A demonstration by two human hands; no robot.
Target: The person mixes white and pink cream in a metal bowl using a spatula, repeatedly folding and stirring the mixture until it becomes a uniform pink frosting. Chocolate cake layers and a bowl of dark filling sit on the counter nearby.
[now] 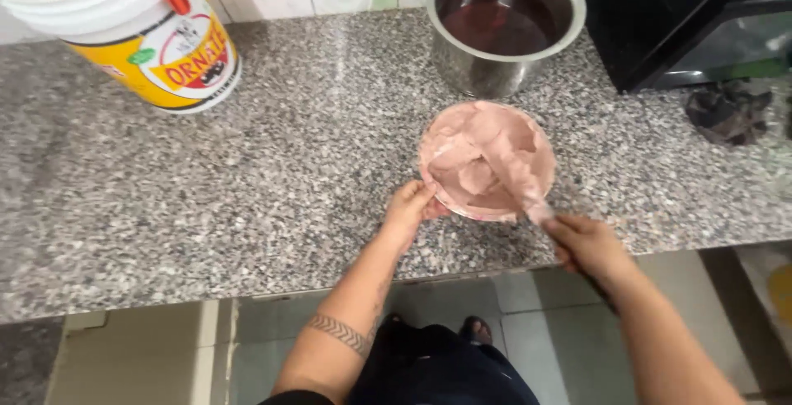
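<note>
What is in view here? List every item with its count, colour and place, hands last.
bowl: one, pink-smeared, near the counter's front edge, full of thick pink mixture
spatula: one, coated pink, standing in the mixture
steel pot: one, silver, behind the bowl, holding dark red liquid
bucket: one, white and yellow with an orange handle, back left
black appliance: one, back right corner
dark crumpled thing: one, blackish, right of the counter
counter: one, speckled grey granite
left hand: one, fingers on the bowl's near rim
right hand: one, closed on the spatula's handle end
</note>
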